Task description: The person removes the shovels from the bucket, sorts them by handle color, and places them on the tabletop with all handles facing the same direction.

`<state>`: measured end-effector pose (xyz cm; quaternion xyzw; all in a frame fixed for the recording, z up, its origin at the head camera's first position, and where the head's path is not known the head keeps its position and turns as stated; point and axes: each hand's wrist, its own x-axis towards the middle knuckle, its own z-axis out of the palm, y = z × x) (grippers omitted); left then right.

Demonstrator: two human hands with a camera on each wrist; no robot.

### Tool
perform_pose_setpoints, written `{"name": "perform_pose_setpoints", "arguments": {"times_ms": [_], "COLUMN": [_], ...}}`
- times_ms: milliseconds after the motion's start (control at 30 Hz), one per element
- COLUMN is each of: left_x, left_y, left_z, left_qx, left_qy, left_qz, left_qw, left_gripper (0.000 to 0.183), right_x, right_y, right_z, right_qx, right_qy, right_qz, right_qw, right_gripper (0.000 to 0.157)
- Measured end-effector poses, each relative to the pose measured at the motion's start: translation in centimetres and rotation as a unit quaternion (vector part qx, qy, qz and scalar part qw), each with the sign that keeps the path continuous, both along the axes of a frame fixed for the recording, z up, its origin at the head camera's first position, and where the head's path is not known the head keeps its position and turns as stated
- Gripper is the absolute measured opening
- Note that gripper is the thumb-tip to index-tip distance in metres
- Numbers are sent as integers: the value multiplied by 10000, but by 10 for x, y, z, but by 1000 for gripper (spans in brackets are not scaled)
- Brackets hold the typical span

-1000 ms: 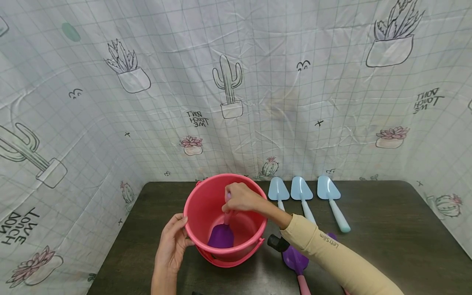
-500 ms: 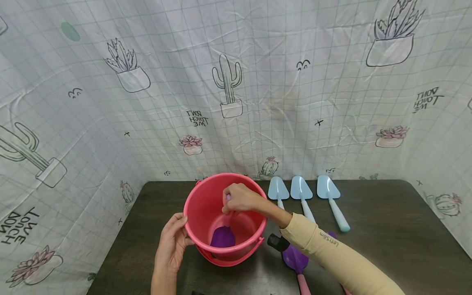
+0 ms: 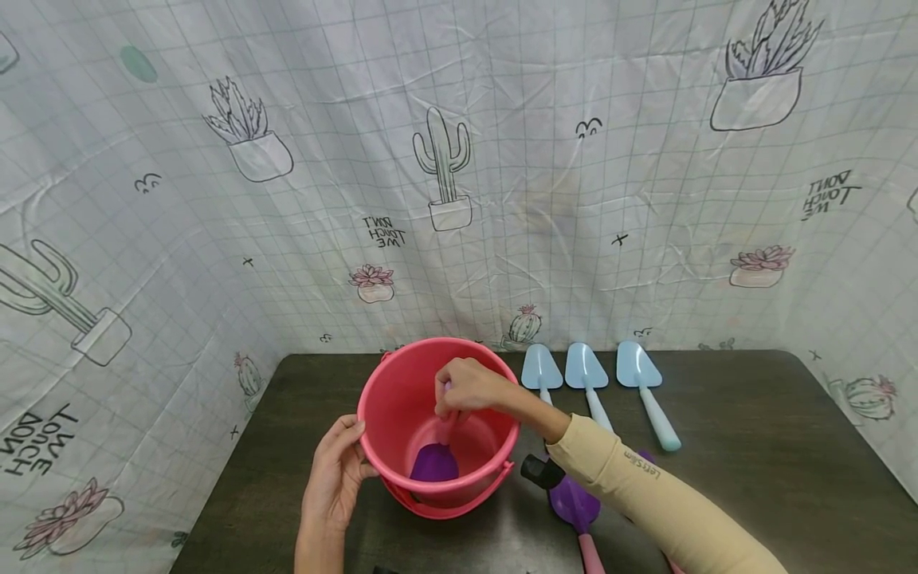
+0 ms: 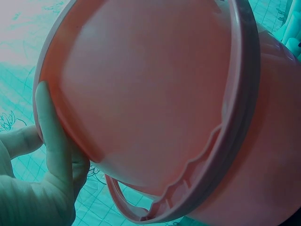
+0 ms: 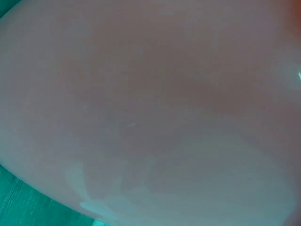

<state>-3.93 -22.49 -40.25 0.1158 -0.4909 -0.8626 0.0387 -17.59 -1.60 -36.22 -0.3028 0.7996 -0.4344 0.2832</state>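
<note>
A pink-red bucket (image 3: 370, 470) stands on the table in the head view, its handle hanging down at the front. My left hand (image 3: 335, 470) grips the left rim. In the left wrist view the left hand (image 4: 56, 155) has its thumb over the rim and its other fingers behind the wall. Inside the bucket a toy shovel with a purple blade (image 3: 434, 464) and pink handle stands blade down. My right hand (image 3: 469, 386) reaches over the right rim, fingers curled round that handle. Pinkish bucket wall (image 5: 141, 113) fills the right wrist view, hiding the right hand there.
Three light-blue trowels (image 3: 541, 367) lie in a row at the table's back, right of the bucket. Another purple shovel (image 3: 574, 506) lies partly under the right sleeve (image 3: 645, 486). A patterned curtain (image 3: 488, 175) hangs behind the dark table (image 3: 746, 446).
The purple blade in the bucket has shifted slightly to the right, and the right hand has moved only a little. The left hand keeps its grip on the rim.
</note>
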Motion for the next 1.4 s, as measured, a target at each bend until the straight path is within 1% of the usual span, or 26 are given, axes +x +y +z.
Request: {"name": "perform_pose_setpoints", "arguments": {"times_ms": [133, 267, 533, 667, 900, 1200, 1400], "left_x": [-1, -2, 0, 1, 1, 1, 1], "left_y": [1, 0, -1, -2, -2, -2, -2], "left_z": [-1, -1, -2, -2, -1, -1, -2], "left_qx": [-31, -33, 115, 186, 203, 188, 199], "left_qy": [-111, -115, 195, 276, 354, 279, 351], "left_qz": [60, 57, -147, -193, -260, -204, -243], "left_qw": [9999, 9999, 9996, 9993, 9988, 9992, 9989], "left_gripper": [7, 8, 10, 10, 12, 11, 11], "right_x": [0, -1, -3, -4, -5, -7, -6], "right_y": [3, 5, 10, 12, 15, 17, 21], "right_z": [1, 2, 5, 9, 14, 16, 18], "right_qx": [-59, -141, -360, -431, -595, -692, -794], "right_qy": [-93, -149, -307, -358, -488, -679, -818], "right_qz": [71, 139, 260, 259, 0, -352, -360], "right_qw": [9999, 9997, 9985, 9981, 9970, 9947, 9928], "right_gripper": [13, 13, 9, 8, 9, 9, 10]}}
